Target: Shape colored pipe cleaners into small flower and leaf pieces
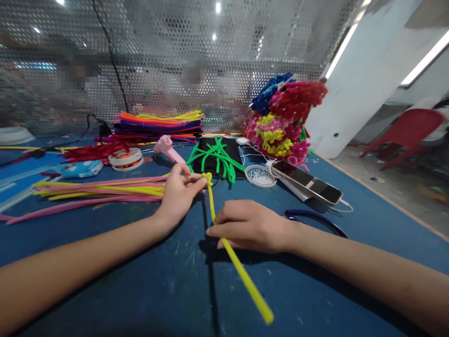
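The table (168, 290) is blue, its near surface scuffed with pale scratches and small specks, and crossed by dark shadows. Above it, a yellow fuzzy stem (249, 278) slants between the person's two hands, its free end toward the wearer. The right hand (254, 224) has its fingers curled closed around the stem's middle. The left hand (178, 187) pinches the small curled loop at the far end, with no visible gap between thumb and forefinger. To the right lies a dark blue curved band (319, 216), partly hidden by the forearm; to the left, loose pink and yellow stems (105, 189). Beyond these stand a phone (310, 183) with a white cable, a round dish of white beads (261, 178), and green stems (219, 157) heaped over a black pad (203, 169). A pink glue gun (168, 147) lies left of the pad. At the rear are a multicoloured stem bundle (157, 126) and clustered fuzzy flowers (280, 121). A perforated metal screen (157, 61) backs the table. To the right, a pale pillar (368, 70) rises, and a red chair (407, 133) stands on a littered floor (368, 171).
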The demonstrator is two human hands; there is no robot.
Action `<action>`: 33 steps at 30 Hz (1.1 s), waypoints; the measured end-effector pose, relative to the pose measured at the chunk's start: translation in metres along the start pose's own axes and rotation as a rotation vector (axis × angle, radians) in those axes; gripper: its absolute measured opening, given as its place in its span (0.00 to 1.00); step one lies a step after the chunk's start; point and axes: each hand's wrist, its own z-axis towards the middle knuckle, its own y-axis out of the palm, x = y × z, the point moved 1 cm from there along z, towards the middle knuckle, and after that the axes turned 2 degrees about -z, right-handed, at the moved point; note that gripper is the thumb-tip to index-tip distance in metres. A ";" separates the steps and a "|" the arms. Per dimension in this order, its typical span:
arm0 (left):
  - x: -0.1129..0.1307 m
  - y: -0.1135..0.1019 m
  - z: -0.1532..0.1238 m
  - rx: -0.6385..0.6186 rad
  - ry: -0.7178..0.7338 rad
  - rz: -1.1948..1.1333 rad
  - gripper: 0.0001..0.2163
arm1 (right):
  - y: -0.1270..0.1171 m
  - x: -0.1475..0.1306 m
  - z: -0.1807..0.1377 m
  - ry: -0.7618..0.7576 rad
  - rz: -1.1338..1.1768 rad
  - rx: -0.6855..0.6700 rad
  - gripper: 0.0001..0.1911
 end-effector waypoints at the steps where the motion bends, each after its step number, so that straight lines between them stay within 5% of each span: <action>1: 0.000 0.000 0.000 0.001 0.013 0.015 0.16 | -0.001 0.000 0.001 0.095 0.127 0.044 0.13; 6: 0.001 0.000 -0.001 0.005 0.068 0.052 0.16 | 0.000 0.003 0.004 0.580 0.565 0.096 0.18; 12: 0.003 0.002 -0.005 0.015 0.147 0.086 0.16 | 0.004 0.009 0.005 0.846 0.797 0.010 0.17; 25: 0.007 0.007 -0.013 -0.075 0.205 0.130 0.15 | 0.003 0.008 0.006 0.884 0.902 0.001 0.17; 33: 0.006 0.005 -0.011 -0.026 0.190 0.138 0.15 | 0.002 0.008 0.005 0.954 0.935 0.027 0.18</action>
